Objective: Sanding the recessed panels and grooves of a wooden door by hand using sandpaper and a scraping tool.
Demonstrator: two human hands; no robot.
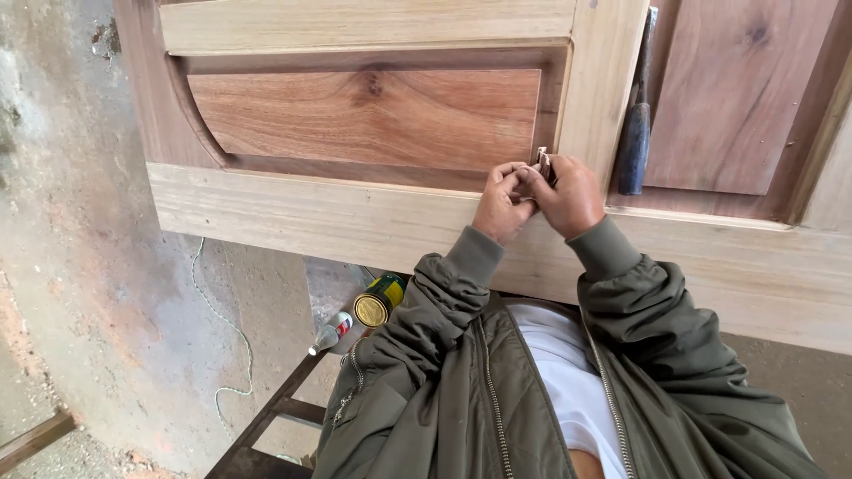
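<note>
Small folded abrasive piece (543, 160): pale grey-white, thin, only its upper edge showing above the fingertips; what kind it is cannot be told for sure, though it looks like folded sandpaper. It is pinched between both hands and pressed at the lower right corner of the door's reddish raised panel (368, 115), where the dark recessed moulding meets the pale upright stile (603, 80).

Hands: left hand (503, 202) and right hand (568, 197) are both clenched around the piece, fingertips touching one another, knuckles toward the camera. Olive jacket cuffs reach the wrists.

Risks, as judged:
- The piece is small and mostly hidden in the grip; a slip could send it down off the pale bottom rail (311, 217).
- Hard pressure in the tight corner could round the crisp moulding edge or scratch across the grain of the panel.
- Fingertips could scrape against the stile edge.
- The chisel (635, 133), with its dark blue handle, lies just right of the stile in the neighbouring panel's recess, near the right hand; a knock from the elbow or wrist could shift it and mar the wood.

Further from the panel: below the bottom rail and left of the jacket sleeve, a round tin with yellow lid (376, 304) and a small white squeeze bottle (329, 333) rest on a dark metal frame (275, 417). A green cord (226, 328) trails over the concrete floor (80, 266).
</note>
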